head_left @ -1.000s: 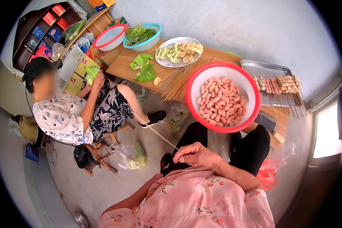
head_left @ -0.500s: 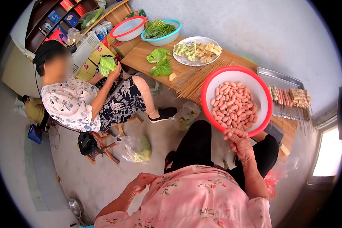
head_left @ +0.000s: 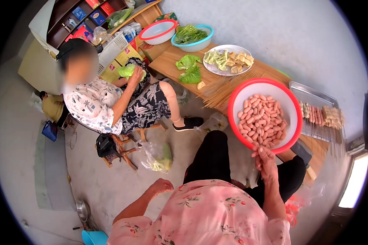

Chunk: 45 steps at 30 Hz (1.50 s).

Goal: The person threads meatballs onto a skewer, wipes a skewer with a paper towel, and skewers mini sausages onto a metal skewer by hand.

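My right hand (head_left: 268, 163) is closed on a thin skewer (head_left: 260, 126) at the near rim of a red-rimmed white basin (head_left: 291, 141). The skewer points up over the pile of small pink sausages (head_left: 259, 116) inside the basin. No sausage can be made out on it. Beside my pink flowered shirt is my left hand (head_left: 161, 186), away from the basin. Its fingers are blurred and partly turned from view.
A bundle of skewers (head_left: 223, 94), cabbage leaves (head_left: 190, 74) and a plate (head_left: 229, 73) of vegetables and tofu pieces lie on the wooden table (head_left: 167, 61). Filled skewers rest on a metal tray (head_left: 313, 94). At left sits a co-worker (head_left: 94, 100) holding cabbage.
The whole view has shifted, moving the scene rightward. My left hand has come away from the shirt's side. My right hand still holds the skewer, and the co-worker's hand with cabbage has lowered slightly.
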{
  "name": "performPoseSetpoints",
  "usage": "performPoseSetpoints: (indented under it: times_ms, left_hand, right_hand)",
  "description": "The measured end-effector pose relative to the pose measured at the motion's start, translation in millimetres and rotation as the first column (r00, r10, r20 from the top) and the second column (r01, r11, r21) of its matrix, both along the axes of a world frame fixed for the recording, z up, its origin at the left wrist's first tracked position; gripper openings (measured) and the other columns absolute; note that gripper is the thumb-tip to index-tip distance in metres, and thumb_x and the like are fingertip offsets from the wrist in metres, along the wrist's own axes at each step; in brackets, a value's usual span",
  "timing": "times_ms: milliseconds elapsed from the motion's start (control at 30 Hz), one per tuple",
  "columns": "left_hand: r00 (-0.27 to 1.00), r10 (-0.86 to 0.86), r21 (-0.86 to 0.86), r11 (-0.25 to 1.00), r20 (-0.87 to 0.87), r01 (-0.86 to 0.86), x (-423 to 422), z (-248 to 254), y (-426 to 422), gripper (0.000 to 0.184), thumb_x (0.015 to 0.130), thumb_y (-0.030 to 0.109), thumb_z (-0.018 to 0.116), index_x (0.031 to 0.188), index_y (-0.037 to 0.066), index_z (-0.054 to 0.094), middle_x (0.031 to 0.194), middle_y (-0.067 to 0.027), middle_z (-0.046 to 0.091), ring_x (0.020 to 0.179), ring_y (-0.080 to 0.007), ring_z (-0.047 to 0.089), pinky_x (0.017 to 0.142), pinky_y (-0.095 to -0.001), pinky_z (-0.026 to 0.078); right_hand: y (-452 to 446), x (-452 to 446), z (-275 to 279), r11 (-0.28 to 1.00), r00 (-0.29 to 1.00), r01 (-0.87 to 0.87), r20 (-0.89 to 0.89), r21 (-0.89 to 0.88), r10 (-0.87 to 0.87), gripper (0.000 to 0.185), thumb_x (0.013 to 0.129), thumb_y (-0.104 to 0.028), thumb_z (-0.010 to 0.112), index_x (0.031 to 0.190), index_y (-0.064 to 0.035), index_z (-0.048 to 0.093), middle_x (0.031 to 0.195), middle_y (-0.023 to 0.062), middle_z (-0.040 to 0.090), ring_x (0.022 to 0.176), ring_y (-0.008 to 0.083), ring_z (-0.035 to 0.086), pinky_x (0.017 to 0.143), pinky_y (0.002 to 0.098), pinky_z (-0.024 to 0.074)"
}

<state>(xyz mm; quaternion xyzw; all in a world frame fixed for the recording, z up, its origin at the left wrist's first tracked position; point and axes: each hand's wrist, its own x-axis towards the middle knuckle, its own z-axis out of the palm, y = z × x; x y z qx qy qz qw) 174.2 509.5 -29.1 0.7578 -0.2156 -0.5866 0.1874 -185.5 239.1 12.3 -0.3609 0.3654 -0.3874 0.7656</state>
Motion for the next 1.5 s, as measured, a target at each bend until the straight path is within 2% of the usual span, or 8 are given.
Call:
performPoseSetpoints:
  times_ms: [200,467,667,733,800,967,1233,1500]
  left_hand:
    - [0.958,0.287,-0.490,0.831,-0.024,-0.262,-35.3,43.3,-92.5,0.021,0.086,0.013,0.059,0.102,0.000,0.064,0.086,-0.0042,0.064,0.079,-0.0113,0.059,0.073,-0.0246,0.048]
    - [0.983,-0.078,-0.720,0.691,-0.168,-0.068,-150.2,102.6,-225.8,0.037,0.090,0.025,0.059,0.117,0.000,0.054,0.089,-0.0073,0.062,0.062,-0.0079,0.053,0.056,-0.0222,0.046]
    - [0.845,-0.110,-0.557,0.795,-0.523,-0.241,-160.5,91.1,-257.7,0.035,0.092,0.034,0.054,0.106,0.001,0.056,0.068,-0.0040,0.055,0.045,-0.0055,0.041,0.041,-0.0195,0.034]
    - [0.814,-0.078,-0.541,0.782,-0.576,-0.308,-157.8,87.2,-259.0,0.034,0.094,0.035,0.050,0.101,0.002,0.057,0.061,-0.0013,0.051,0.044,-0.0049,0.039,0.040,-0.0191,0.032]
    - [0.467,-0.055,-0.343,0.755,-0.883,-0.559,-145.6,75.2,-264.2,0.031,0.096,0.033,0.047,0.100,0.004,0.058,0.059,0.0006,0.049,0.043,-0.0056,0.039,0.040,-0.0198,0.032]
    - [0.403,-0.021,-0.255,0.803,-0.915,-0.539,-163.6,70.1,-270.9,0.029,0.096,0.032,0.046,0.098,0.005,0.058,0.060,0.0009,0.048,0.043,-0.0063,0.040,0.041,-0.0211,0.034]
    - [0.304,-0.040,-0.193,0.847,-0.952,-0.495,-168.7,61.6,-346.8,0.021,0.092,0.028,0.054,0.097,0.008,0.057,0.063,0.0020,0.048,0.046,-0.0052,0.039,0.043,-0.0180,0.032]
    - [0.304,-0.111,-0.238,0.874,-0.946,-0.423,-181.9,55.1,-389.8,0.024,0.095,0.030,0.050,0.096,0.007,0.056,0.062,0.0028,0.044,0.045,-0.0055,0.039,0.045,-0.0184,0.036]
  right_hand:
    - [10.8,2.0,-2.4,0.999,0.989,0.051,-0.143,0.014,-0.048,0.023,0.093,-0.023,0.053,0.101,-0.0044,0.064,0.064,0.0012,0.059,0.041,0.0063,0.044,0.034,0.0198,0.0303]
    - [26.0,8.3,12.1,0.993,0.991,-0.121,-0.060,-0.006,0.120,0.029,0.094,-0.029,0.052,0.100,-0.0033,0.063,0.051,0.0021,0.054,0.037,0.0082,0.047,0.035,0.0197,0.0368]
    - [34.7,-0.8,15.2,0.898,0.895,-0.435,-0.148,-0.069,0.422,0.031,0.094,-0.030,0.052,0.104,-0.0023,0.062,0.050,0.0023,0.053,0.038,0.0082,0.048,0.037,0.0201,0.0379]
    - [32.8,-5.8,13.9,0.916,0.907,-0.392,0.129,-0.081,0.400,0.034,0.094,-0.033,0.052,0.111,-0.0041,0.060,0.056,0.0026,0.056,0.041,0.0083,0.049,0.039,0.0204,0.0389]
    - [26.7,-4.5,14.5,0.957,0.950,-0.277,0.127,-0.086,0.286,0.034,0.093,-0.030,0.054,0.116,-0.0049,0.058,0.063,0.0029,0.058,0.048,0.0075,0.051,0.044,0.0201,0.0406]
    - [24.7,25.4,17.2,0.887,0.999,0.020,-0.026,-0.462,-0.035,0.036,0.089,-0.013,0.060,0.124,-0.0044,0.054,0.087,0.0023,0.058,0.079,0.0078,0.052,0.069,0.0209,0.0432]
    - [-20.7,10.3,34.8,0.727,0.829,0.211,-0.275,-0.653,-0.487,0.032,0.096,-0.022,0.049,0.104,0.0055,0.063,0.084,0.0080,0.061,0.072,0.0120,0.055,0.068,0.0241,0.0445]
    - [-77.7,8.5,46.7,0.818,0.926,0.117,-0.235,-0.563,-0.295,0.035,0.096,-0.029,0.049,0.104,0.0014,0.064,0.083,0.0041,0.063,0.074,0.0092,0.055,0.071,0.0245,0.0466]
